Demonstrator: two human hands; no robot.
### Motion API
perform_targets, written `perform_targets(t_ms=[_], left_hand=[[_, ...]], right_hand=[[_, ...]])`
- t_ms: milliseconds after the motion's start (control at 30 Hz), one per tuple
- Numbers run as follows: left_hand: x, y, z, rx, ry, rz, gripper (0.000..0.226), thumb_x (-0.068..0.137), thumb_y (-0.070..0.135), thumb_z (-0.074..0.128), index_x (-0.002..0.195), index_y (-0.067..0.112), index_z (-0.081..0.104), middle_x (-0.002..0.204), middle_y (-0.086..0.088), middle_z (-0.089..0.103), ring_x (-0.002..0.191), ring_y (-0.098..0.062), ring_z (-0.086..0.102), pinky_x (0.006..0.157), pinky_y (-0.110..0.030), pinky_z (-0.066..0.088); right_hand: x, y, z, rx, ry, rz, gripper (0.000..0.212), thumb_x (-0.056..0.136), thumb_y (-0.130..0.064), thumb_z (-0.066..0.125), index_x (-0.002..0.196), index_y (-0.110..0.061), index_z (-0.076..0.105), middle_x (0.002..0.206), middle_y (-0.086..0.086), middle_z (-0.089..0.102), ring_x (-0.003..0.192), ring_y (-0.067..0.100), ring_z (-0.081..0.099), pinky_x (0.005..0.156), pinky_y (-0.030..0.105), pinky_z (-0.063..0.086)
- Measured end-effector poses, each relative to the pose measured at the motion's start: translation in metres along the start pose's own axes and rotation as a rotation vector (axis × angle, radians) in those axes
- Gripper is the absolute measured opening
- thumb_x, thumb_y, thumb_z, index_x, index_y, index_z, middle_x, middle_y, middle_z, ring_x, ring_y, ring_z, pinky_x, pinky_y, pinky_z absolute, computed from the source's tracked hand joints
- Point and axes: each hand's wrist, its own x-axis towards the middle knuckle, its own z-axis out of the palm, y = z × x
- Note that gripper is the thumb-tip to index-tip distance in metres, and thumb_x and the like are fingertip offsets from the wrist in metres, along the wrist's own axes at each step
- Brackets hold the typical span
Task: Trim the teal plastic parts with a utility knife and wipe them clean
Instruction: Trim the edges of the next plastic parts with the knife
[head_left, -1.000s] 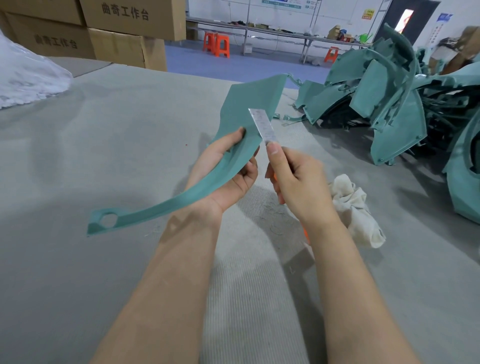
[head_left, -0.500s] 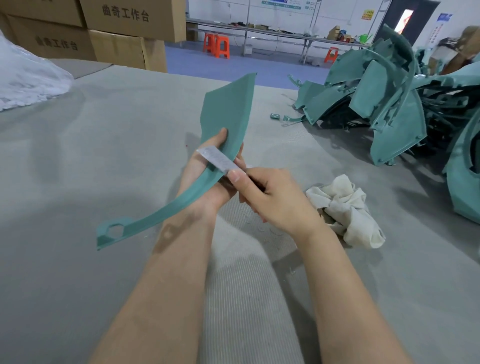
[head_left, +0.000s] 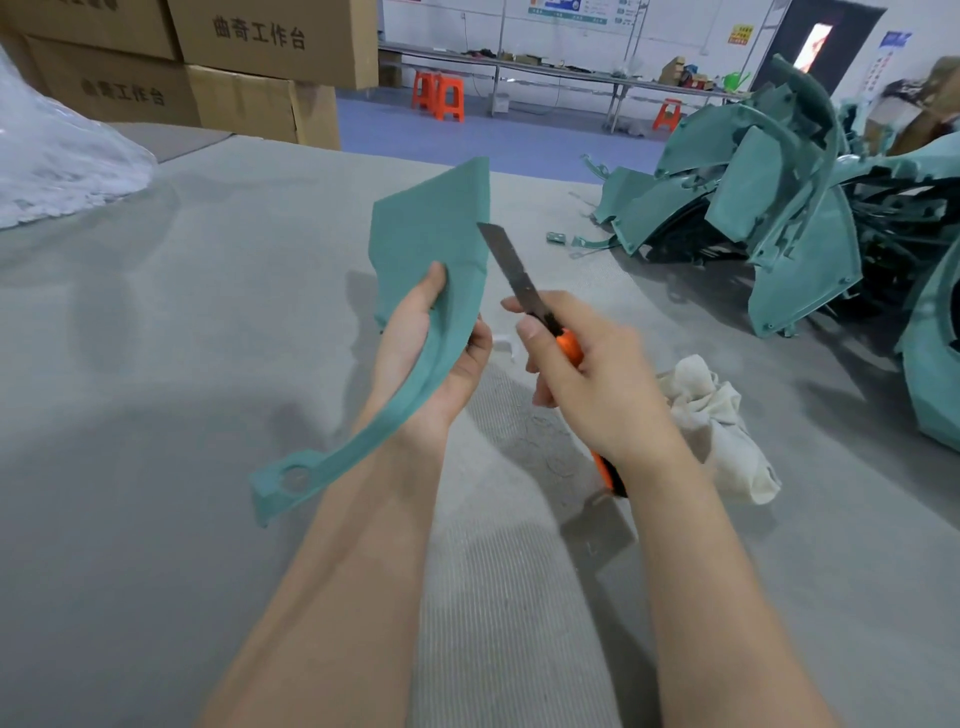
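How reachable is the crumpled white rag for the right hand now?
Probably yes: the white rag lies uncovered just right of the right hand, nothing between them, though that hand grips the utility knife.

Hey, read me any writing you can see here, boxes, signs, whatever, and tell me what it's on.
"曲奇工作台": upper cardboard box.
"曲奇工作台": lower cardboard box, in shadow.
The wall poster, yellow sign and blue sign at the back: too blurred to read.
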Motion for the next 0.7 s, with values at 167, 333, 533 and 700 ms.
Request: perform_targets(t_ms=[167, 333, 533, 700], left_hand=[[0.001, 0.001, 0.001, -0.06, 0.005, -0.008, 0.021, 0.096, 0.023, 0.056, 0.079, 0.01, 0.057, 0.065, -0.001, 0.05, 0.041, -0.007, 0.046, 0.036, -0.015, 0.04], [-0.001, 0.001, -0.005, -0.133, -0.08, -0.026, 0.022, 0.093, 0.021, 0.058, 0.076, 0.008, 0.059, 0.074, -0.002, 0.052, 0.052, -0.009, 0.052, 0.043, -0.015, 0.043], [-0.003, 0.001, -0.005, -0.179, -0.128, -0.067, 0.021, 0.092, 0.02, 0.058, 0.075, 0.009, 0.06, 0.08, -0.003, 0.056, 0.053, -0.01, 0.059, 0.044, -0.016, 0.045], [-0.006, 0.001, 0.0, -0.227, -0.098, -0.107, 0.008, 0.086, 0.013, 0.062, 0.079, 0.008, 0.06, 0.086, -0.004, 0.059, 0.054, -0.013, 0.062, 0.049, -0.018, 0.051]], right_hand=[[-0.003, -0.009, 0.01, -0.015, -0.018, 0.027, 0.06, 0.088, -0.065, 0.024, 0.077, -0.022, 0.064, 0.059, -0.001, 0.055, 0.054, 0.007, 0.049, 0.057, 0.03, 0.041], [-0.004, -0.01, 0.015, -0.085, -0.049, -0.001, 0.044, 0.095, -0.049, 0.051, 0.077, -0.011, 0.065, 0.051, -0.006, 0.042, 0.051, 0.01, 0.04, 0.057, 0.03, 0.035], [-0.004, -0.011, 0.016, -0.084, -0.051, -0.007, 0.045, 0.093, -0.044, 0.055, 0.075, -0.003, 0.06, 0.054, 0.007, 0.044, 0.052, 0.014, 0.039, 0.056, 0.033, 0.036], [-0.004, -0.01, 0.019, -0.096, 0.037, -0.04, 0.048, 0.092, -0.048, 0.055, 0.072, -0.004, 0.055, 0.053, -0.005, 0.037, 0.054, 0.013, 0.037, 0.056, 0.038, 0.037]])
